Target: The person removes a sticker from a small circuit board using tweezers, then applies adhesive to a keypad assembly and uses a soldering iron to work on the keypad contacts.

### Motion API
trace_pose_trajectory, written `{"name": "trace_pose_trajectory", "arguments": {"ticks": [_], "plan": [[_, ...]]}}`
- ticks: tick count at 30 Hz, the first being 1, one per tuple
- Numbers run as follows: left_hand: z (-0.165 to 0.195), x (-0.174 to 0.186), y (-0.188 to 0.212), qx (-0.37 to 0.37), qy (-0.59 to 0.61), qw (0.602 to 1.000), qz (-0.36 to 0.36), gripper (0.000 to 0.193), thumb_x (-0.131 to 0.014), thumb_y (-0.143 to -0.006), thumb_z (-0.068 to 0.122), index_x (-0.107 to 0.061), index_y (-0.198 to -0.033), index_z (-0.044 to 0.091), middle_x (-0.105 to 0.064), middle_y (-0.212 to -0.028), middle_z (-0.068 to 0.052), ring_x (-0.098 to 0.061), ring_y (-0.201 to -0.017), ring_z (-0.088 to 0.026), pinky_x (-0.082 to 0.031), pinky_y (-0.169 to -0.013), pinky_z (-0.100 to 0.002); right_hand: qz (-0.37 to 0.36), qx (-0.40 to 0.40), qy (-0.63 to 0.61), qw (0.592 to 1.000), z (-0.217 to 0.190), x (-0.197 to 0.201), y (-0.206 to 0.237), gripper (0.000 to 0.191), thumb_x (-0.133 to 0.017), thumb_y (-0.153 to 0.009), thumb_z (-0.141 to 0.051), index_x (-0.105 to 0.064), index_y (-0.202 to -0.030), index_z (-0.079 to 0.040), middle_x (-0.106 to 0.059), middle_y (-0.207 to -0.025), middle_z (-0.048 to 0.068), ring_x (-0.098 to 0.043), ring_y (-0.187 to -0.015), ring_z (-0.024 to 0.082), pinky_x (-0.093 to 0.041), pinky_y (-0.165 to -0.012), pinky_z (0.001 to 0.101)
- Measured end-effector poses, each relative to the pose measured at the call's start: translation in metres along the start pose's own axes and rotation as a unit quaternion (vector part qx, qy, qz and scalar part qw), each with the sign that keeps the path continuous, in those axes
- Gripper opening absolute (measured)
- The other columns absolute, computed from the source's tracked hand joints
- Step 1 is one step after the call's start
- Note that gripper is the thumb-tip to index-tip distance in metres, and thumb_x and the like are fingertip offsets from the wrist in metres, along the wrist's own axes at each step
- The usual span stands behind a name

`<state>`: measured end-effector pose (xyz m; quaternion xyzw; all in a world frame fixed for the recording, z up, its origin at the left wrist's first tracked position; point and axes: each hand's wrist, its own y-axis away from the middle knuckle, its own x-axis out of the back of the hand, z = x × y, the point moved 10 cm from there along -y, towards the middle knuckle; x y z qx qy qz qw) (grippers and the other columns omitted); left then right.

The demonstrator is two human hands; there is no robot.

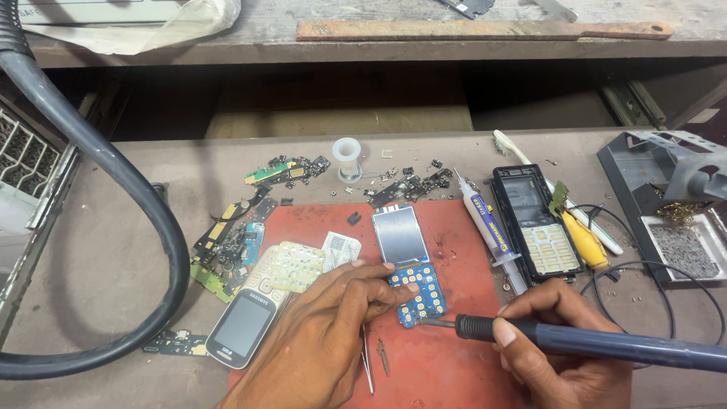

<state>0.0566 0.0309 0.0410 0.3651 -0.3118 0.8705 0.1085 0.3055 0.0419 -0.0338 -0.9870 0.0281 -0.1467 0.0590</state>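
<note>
My left hand (333, 326) presses down on a blue phone circuit board (419, 291) that carries a small screen (400, 233); the board lies on a red work mat (447, 371). In my right hand (556, 333) I grip a dark blue soldering iron (606, 344). Its metal tip (435, 323) touches the lower edge of the board. Metal tweezers (367, 367) lie on the mat just under my left hand.
A grey phone (244, 326) and a keypad membrane (291, 266) lie left of the mat, with several loose boards (231, 246) beyond. A syringe (492, 231), a black phone frame (534, 223), a yellow tool (585, 241) and an iron stand (666, 197) sit right. A thick black hose (113, 189) loops left.
</note>
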Motion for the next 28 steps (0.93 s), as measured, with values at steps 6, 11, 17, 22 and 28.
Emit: {"name": "trace_pose_trajectory", "arguments": {"ticks": [6,11,17,22,28], "plan": [[-0.001,-0.001,0.0,0.006,-0.005,1.0,-0.002,0.024,-0.061,-0.09,0.0,-0.061,-0.114,-0.003,-0.075,-0.117,-0.016,-0.066,-0.123,-0.039,-0.054,-0.097,-0.047,-0.019,0.046,-0.013,0.999,-0.007,-0.002,-0.001,0.015,-0.076,-0.089,-0.005,-0.064,-0.095,0.001,-0.066,-0.064,0.005,-0.055,-0.06,0.007,-0.044,-0.053,0.023],[-0.001,0.0,0.001,0.009,0.001,1.0,-0.006,0.027,-0.063,-0.089,0.003,-0.063,-0.116,-0.003,-0.074,-0.116,-0.017,-0.065,-0.122,-0.039,-0.053,-0.097,-0.048,-0.026,0.031,-0.015,0.999,-0.002,-0.004,-0.001,0.017,-0.078,-0.089,-0.005,-0.063,-0.096,0.001,-0.062,-0.068,0.005,-0.055,-0.062,0.007,-0.045,-0.055,0.0234],[-0.001,0.0,0.0,0.011,-0.002,1.0,-0.004,0.027,-0.063,-0.09,0.004,-0.063,-0.117,-0.002,-0.074,-0.116,-0.017,-0.065,-0.123,-0.039,-0.053,-0.098,-0.048,-0.03,0.038,-0.02,0.999,-0.001,-0.005,-0.001,0.017,-0.077,-0.089,-0.004,-0.063,-0.097,0.001,-0.063,-0.069,0.005,-0.055,-0.063,0.007,-0.046,-0.056,0.0234],[-0.001,0.0,-0.001,0.012,0.0,1.0,-0.005,0.026,-0.064,-0.09,0.005,-0.064,-0.116,-0.002,-0.074,-0.115,-0.017,-0.065,-0.122,-0.038,-0.054,-0.097,-0.048,-0.033,0.038,-0.022,0.999,0.0,-0.004,-0.001,0.017,-0.077,-0.089,-0.004,-0.063,-0.097,0.001,-0.068,-0.067,0.006,-0.056,-0.064,0.007,-0.047,-0.057,0.0236],[-0.001,0.0,-0.001,0.015,-0.001,1.0,0.0,0.025,-0.067,-0.092,0.009,-0.064,-0.115,-0.001,-0.075,-0.114,-0.016,-0.066,-0.121,-0.038,-0.054,-0.095,-0.048,-0.039,0.036,-0.017,0.998,0.003,-0.004,-0.001,0.017,-0.077,-0.089,-0.004,-0.063,-0.097,0.001,-0.067,-0.069,0.006,-0.056,-0.065,0.007,-0.047,-0.058,0.0236]]}}
